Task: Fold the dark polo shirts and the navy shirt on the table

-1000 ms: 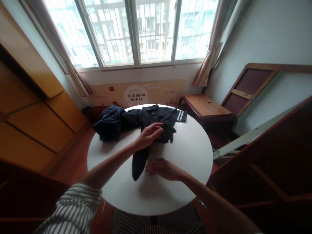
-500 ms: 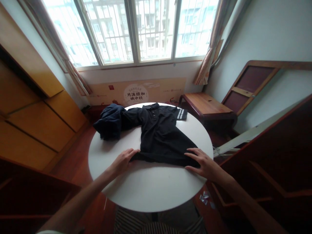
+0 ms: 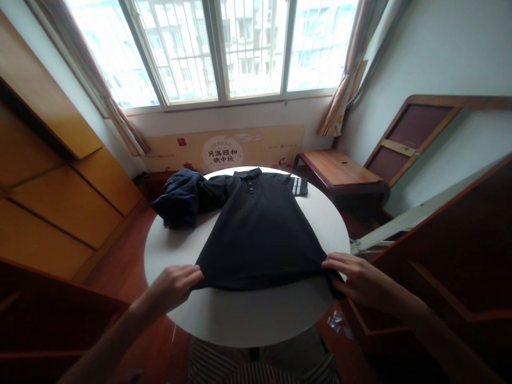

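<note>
A black polo shirt (image 3: 264, 229) lies spread over the round white table (image 3: 256, 320), its buttoned collar toward the window and its hem toward me. At the hem's left corner my left hand (image 3: 176, 282) pinches the cloth. My right hand (image 3: 348, 274) grips the right corner, where a bit of fabric hangs below the fingers near the table edge. White stripes mark the right sleeve (image 3: 300, 186). The left sleeve runs up to a bunched dark navy garment (image 3: 178, 200) on the table's left side, so its end is hidden.
A low wooden bench (image 3: 340, 168) stands beyond the table at right, below a leaning wooden frame (image 3: 412, 138). Yellow cabinets (image 3: 68, 213) line the left. Dark wooden panels flank both sides, and small shiny scraps (image 3: 338, 322) lie at lower right.
Both hands have moved apart and toward me, drawing the shirt's hem wide and flat. The right hand has closed on its corner. The navy garment stays in place.
</note>
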### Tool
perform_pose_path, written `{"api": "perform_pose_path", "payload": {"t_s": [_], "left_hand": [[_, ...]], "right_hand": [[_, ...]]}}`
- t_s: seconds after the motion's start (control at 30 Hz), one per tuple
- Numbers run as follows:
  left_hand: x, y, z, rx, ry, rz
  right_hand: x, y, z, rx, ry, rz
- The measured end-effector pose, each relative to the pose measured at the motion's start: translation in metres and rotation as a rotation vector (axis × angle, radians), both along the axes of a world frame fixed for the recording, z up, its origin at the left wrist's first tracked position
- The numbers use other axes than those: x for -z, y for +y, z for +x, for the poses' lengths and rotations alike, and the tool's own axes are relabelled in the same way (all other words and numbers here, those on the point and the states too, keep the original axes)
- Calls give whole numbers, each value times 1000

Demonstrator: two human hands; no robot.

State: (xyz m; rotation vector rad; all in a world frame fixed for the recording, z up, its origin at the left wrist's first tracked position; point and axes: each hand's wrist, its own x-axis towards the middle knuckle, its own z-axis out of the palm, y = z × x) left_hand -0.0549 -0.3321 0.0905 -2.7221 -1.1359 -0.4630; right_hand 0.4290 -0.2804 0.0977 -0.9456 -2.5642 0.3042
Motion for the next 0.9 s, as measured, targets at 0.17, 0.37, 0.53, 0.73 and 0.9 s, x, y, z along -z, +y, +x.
{"api": "perform_pose_path", "payload": {"t_s": [0.17,0.37,0.53,0.73,0.9], "left_hand": [[6,-28,4,-44,82,-513],[-2,11,5,-33,-167,-772],[22,91,6,-535,-434,-525],[46,120,13,-675,-440,-636],[51,113,1,-663,-452,-684]], "right_hand": [[4,-15,-1,-55,-154,-325],[-4,31,-16,13,-116,-436],[13,92,-30,594,-151,-218],[30,94,-27,575,-83,-450],[37,77,-4,494,179,-584]]}}
